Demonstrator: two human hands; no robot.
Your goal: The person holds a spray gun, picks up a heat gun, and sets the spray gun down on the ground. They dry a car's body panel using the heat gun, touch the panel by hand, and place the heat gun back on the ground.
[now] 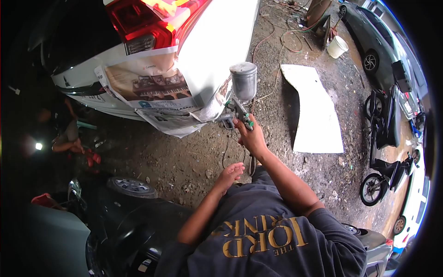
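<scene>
My right hand [253,137] is wrapped round the handle of a spray gun [241,111]. A grey metal paint cup [244,83] sits on top of the gun, and green knobs show at its back. The gun points left at the rear corner of a white car [207,51], close to its bumper. Printed paper sheets [147,87] cover part of the car's rear below the red tail light [138,23]. Near my waist my left hand [230,176] is held up, fingers stretched out, with nothing in it.
A white panel [316,108] lies on the rough ground to the right. Hoses [272,87] run across the dirt near a white bucket [337,47]. A motorcycle [385,129] and parked cars line the right side. Another person [67,129] crouches at the left; a dark car [138,217] stands behind.
</scene>
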